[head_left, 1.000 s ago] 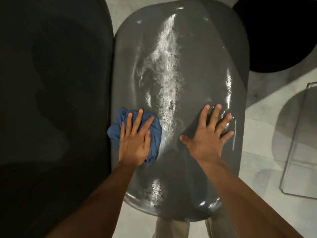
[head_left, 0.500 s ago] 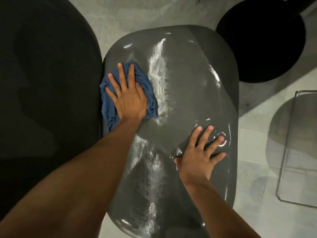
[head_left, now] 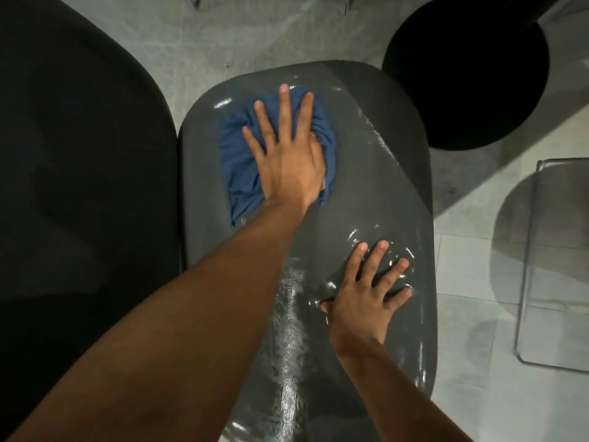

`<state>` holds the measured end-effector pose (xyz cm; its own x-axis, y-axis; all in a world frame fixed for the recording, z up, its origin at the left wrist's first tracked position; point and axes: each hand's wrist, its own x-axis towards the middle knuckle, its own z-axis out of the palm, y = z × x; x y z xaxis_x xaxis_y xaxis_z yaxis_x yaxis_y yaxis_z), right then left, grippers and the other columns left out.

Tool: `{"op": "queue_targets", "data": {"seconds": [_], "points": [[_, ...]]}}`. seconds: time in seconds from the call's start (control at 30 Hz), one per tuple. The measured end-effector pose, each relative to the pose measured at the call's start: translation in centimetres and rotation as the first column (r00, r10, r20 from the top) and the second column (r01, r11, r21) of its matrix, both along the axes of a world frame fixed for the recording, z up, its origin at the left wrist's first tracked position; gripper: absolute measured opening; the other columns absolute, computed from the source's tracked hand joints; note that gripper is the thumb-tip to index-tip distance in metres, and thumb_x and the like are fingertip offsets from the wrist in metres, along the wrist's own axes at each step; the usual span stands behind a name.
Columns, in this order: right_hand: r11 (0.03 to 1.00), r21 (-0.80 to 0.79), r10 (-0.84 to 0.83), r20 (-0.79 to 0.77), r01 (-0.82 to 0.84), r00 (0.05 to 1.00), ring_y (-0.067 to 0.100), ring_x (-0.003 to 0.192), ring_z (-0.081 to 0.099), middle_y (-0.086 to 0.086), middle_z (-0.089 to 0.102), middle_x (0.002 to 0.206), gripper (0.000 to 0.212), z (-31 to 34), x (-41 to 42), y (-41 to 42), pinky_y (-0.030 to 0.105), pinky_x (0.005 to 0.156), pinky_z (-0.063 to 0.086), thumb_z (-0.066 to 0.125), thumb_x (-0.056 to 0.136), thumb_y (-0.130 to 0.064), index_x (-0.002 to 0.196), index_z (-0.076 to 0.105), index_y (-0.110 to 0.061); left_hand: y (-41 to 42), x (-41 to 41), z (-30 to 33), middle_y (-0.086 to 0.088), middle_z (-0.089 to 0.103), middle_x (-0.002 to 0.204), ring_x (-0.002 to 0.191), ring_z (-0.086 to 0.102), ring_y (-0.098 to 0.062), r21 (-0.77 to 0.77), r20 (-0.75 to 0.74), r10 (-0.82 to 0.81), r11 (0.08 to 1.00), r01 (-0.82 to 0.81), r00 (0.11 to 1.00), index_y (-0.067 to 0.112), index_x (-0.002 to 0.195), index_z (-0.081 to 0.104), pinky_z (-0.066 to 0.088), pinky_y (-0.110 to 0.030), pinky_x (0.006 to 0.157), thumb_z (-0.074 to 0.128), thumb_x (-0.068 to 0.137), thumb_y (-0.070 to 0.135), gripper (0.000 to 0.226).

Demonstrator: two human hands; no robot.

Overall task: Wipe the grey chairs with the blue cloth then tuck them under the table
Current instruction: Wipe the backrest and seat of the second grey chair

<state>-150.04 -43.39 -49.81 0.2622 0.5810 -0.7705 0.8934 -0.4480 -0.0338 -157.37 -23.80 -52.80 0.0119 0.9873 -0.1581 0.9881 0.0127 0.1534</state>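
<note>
The glossy grey moulded chair (head_left: pixel 366 193) fills the middle of the view, its rounded shell running from just under the person to a curved far edge beyond the left hand. The crumpled blue cloth (head_left: pixel 239 161) lies on the far left part of that shell, pinned flat under the left hand (head_left: pixel 287 161), whose fingers are spread wide and straight, pressing down rather than gripping; the cloth shows past the hand on its left and right sides and beyond the fingertips, and its far edge sits just short of the chair's far rim. The right hand (head_left: pixel 363 298) rests nearer the person on the chair's right side, palm down, fingers splayed open and holding nothing, its outermost finger close to the right rim. Between the two hands a bright wet-looking streak (head_left: pixel 290 330) runs along the shell. To the left of the left arm a large dark rounded surface (head_left: pixel 79 186) meets the chair's left edge with no visible gap. Beyond the left hand's fingertips lies bare pale tiled floor (head_left: pixel 239 36). Beyond and to the right of the right hand sits a round black base (head_left: pixel 462 90) on the floor, near the chair's far right corner. Further right, apart from the chair, stands a clear see-through chair (head_left: pixel 557 266), with open floor between.
</note>
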Motion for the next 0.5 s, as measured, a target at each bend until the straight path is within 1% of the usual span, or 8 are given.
{"op": "queue_targets", "data": {"seconds": [0.1,0.2,0.23,0.27,0.3,0.37,0.43,0.5], "points": [[1.000,-0.005,-0.005,-0.001,0.005,1.000,0.057,0.144,-0.025,0.020,-0.040,0.156,0.125,0.0,-0.1,0.0,0.074,0.115,0.010,0.067,0.087,-0.056,0.154,-0.028,-0.011,-0.8,3.1,0.1,0.000,0.001,0.173,0.157,-0.002,-0.041,-0.009,-0.049,-0.225,0.974,0.225,0.973,0.036,0.164,0.012,0.005,-0.068,0.122,0.021,0.102,0.041,0.063],[1.000,0.007,-0.003,0.002,0.003,1.000,0.056,0.144,-0.025,0.019,-0.042,0.156,0.123,-0.1,0.0,-0.2,0.074,0.115,0.011,0.067,0.089,-0.055,0.153,-0.029,-0.012,-2.4,4.4,0.1,0.001,0.004,0.173,0.158,0.001,-0.040,-0.023,-0.070,-0.495,0.869,0.495,0.866,0.036,0.163,0.020,0.007,-0.066,0.121,0.028,0.103,0.042,0.061],[1.000,0.010,0.000,0.002,0.000,1.000,0.056,0.144,-0.025,0.019,-0.042,0.155,0.123,-0.1,0.1,-0.3,0.073,0.116,0.011,0.067,0.089,-0.055,0.153,-0.029,-0.012,-2.5,4.0,0.0,0.001,0.007,0.173,0.158,0.002,-0.039,-0.016,-0.061,-0.542,0.840,0.542,0.838,0.037,0.163,0.021,0.008,-0.065,0.122,0.031,0.104,0.041,0.060],[1.000,0.011,0.003,-0.001,-0.003,1.000,0.055,0.144,-0.026,0.019,-0.043,0.155,0.124,-0.1,0.2,-0.3,0.073,0.116,0.011,0.067,0.089,-0.055,0.153,-0.030,-0.013,-2.4,3.2,-0.1,0.002,0.009,0.173,0.158,0.004,-0.038,-0.001,-0.046,-0.556,0.831,0.557,0.830,0.037,0.162,0.022,0.008,-0.063,0.123,0.032,0.105,0.041,0.058],[1.000,0.015,0.007,-0.004,-0.007,1.000,0.055,0.144,-0.026,0.018,-0.043,0.155,0.124,0.0,0.2,-0.3,0.073,0.116,0.010,0.067,0.088,-0.056,0.153,-0.030,-0.013,-2.3,2.2,-0.3,0.003,0.011,0.173,0.158,0.005,-0.036,0.015,-0.034,-0.544,0.839,0.544,0.839,0.038,0.162,0.023,0.009,-0.061,0.124,0.031,0.107,0.041,0.056],[1.000,0.029,0.005,-0.015,-0.005,1.000,0.055,0.144,-0.026,0.017,-0.042,0.156,0.126,0.0,0.4,-0.4,0.073,0.116,0.009,0.069,0.087,-0.055,0.153,-0.030,-0.014,-2.3,-0.1,-0.5,0.004,0.013,0.172,0.158,0.007,-0.035,0.039,-0.031,-0.464,0.884,0.465,0.885,0.040,0.161,0.024,0.009,-0.059,0.125,0.028,0.109,0.043,0.053],[0.999,0.045,-0.003,-0.026,0.004,1.000,0.055,0.144,-0.026,0.017,-0.041,0.157,0.126,0.1,0.5,-0.4,0.074,0.116,0.009,0.070,0.087,-0.054,0.154,-0.029,-0.014,-2.8,-2.4,-0.5,0.004,0.012,0.172,0.159,0.006,-0.034,0.033,-0.015,-0.350,0.936,0.350,0.937,0.040,0.161,0.024,0.008,-0.058,0.126,0.026,0.110,0.047,0.052],[0.999,0.049,-0.006,-0.030,0.007,1.000,0.055,0.144,-0.025,0.018,-0.041,0.157,0.126,0.1,0.6,-0.5,0.073,0.116,0.010,0.069,0.087,-0.055,0.153,-0.030,-0.014,-4.4,-4.5,-0.5,0.005,0.006,0.173,0.159,0.001,-0.032,-0.010,-0.001,-0.211,0.977,0.211,0.977,0.041,0.162,0.018,0.005,-0.056,0.127,0.024,0.110,0.049,0.053]]}}
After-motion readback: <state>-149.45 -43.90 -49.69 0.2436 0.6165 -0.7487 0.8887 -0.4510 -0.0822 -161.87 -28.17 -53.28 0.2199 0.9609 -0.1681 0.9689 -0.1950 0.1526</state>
